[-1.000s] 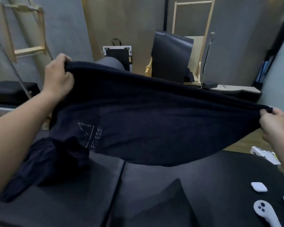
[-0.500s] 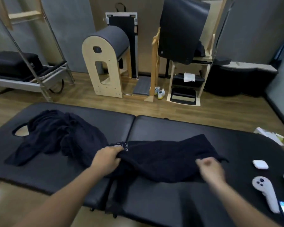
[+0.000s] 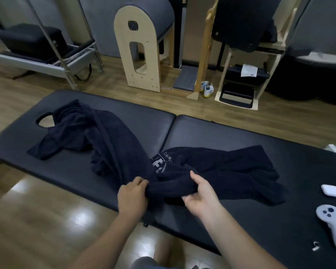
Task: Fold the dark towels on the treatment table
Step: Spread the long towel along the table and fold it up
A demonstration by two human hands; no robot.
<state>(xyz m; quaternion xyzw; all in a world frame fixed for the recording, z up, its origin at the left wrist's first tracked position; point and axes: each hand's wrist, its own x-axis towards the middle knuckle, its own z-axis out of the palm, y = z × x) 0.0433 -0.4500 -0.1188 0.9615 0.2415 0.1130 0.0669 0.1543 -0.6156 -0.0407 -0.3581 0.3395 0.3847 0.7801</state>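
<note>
Black padded vinyl: the treatment table (image 3: 202,133) runs across the view, two cushions with a seam between them and a face hole (image 3: 44,121) at its left end.

Surroundings noted:
- On the right end of the table lie a white case (image 3: 331,190), a white controller (image 3: 334,226) nearer me, and a small white object (image 3: 316,245) that I cannot identify. All are well apart from the cloth.
- Beyond the table, on the wooden floor (image 3: 37,210), stand an arched wooden barrel (image 3: 144,45), a pair of pale shoes (image 3: 208,89) and a metal-framed bench (image 3: 37,61) at the left.
- Nothing lies between the hands and the cloth.

Task items: a crumpled towel (image 3: 80,133) lies heaped on the left cushion, overlapping the rim of the face hole, with a long tail running to the near edge. The printed towel (image 3: 231,167), pale lettering face up, lies unfolded across the seam and the right cushion.

Hands: both forearms reach in from below. My left hand (image 3: 132,195) is knuckles up, fingers curled into the bunched near edge of the printed towel, where the other towel's tail meets it. My right hand (image 3: 202,195) grasps the same bunch just beside it, thumb over, fingers under.
</note>
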